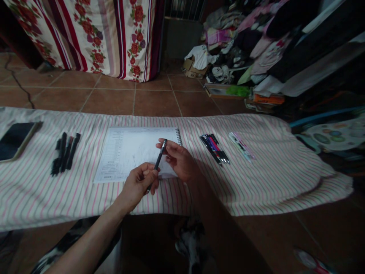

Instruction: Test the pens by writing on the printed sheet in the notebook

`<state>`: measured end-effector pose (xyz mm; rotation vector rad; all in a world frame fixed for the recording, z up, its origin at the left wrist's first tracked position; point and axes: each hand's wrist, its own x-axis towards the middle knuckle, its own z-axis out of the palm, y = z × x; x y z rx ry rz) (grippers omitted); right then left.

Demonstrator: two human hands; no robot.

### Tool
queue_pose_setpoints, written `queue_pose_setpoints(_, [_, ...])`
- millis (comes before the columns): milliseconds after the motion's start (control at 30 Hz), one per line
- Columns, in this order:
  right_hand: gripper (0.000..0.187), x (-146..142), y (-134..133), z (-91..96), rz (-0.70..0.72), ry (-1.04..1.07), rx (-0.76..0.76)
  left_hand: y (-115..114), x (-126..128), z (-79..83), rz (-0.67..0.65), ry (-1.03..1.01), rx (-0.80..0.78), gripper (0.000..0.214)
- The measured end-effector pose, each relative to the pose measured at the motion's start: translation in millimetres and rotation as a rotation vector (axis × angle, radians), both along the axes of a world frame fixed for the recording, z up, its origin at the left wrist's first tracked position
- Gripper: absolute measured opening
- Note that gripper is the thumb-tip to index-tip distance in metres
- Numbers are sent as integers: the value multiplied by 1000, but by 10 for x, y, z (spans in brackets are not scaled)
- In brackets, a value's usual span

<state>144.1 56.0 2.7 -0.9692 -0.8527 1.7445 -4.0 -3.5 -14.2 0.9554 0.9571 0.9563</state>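
Observation:
My left hand (142, 179) is closed around the lower part of a dark pen (160, 154), which slants up to the right. Around the pen's upper end, my right hand (180, 158) has its fingers stretched out and loosely apart; some fingertips lie behind the pen, and I cannot tell if they touch it. Beneath both hands a spiral-bound notebook (137, 146) lies flat, its coil on the right and its page marked with faint pencil-like strokes and printed text along the left.
Several black pens (66, 152) lie left of the notebook, beyond them a phone (17, 140). To the right are dark and coloured pens (214, 148) and pastel pens (242, 146). A striped cloth (265, 182) covers the table. Piled clothes (228, 42) and a floral curtain (99, 34) stand behind.

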Motion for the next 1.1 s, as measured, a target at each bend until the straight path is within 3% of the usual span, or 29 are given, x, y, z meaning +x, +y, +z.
queue_pose_setpoints(167, [31,-43,33,-44,-106,4,-30,-2,5,28,-5,40,0,27])
queue_pose_setpoints(400, [30,-121,5,-37,-130,-75,51,-27,14,18,65,125,32,27])
queue_pose_setpoints(467, [30,-133,-2,-41,-139,-136,88,-38,4,-1,85,248,78,26])
queue_pose_setpoints(633, [33,-161,-27,-58,-210,-328,155,-42,-32,-18,111,817,334,21])
queue_pose_setpoints(767, [35,-208,-48,-100,-305,-455,196,-55,-14,-29,90,1033,461,23])
queue_pose_setpoints(867, [31,-247,-63,-121,-329,-514,217,-87,25,-27,97,1017,436,22])
queue_pose_setpoints(1000, [31,-262,-83,-144,-334,-443,205,-96,74,-17,152,909,361,19])
queue_pose_setpoints(1100, [33,-241,-92,-176,-306,-384,208,-52,104,-46,137,664,261,20])
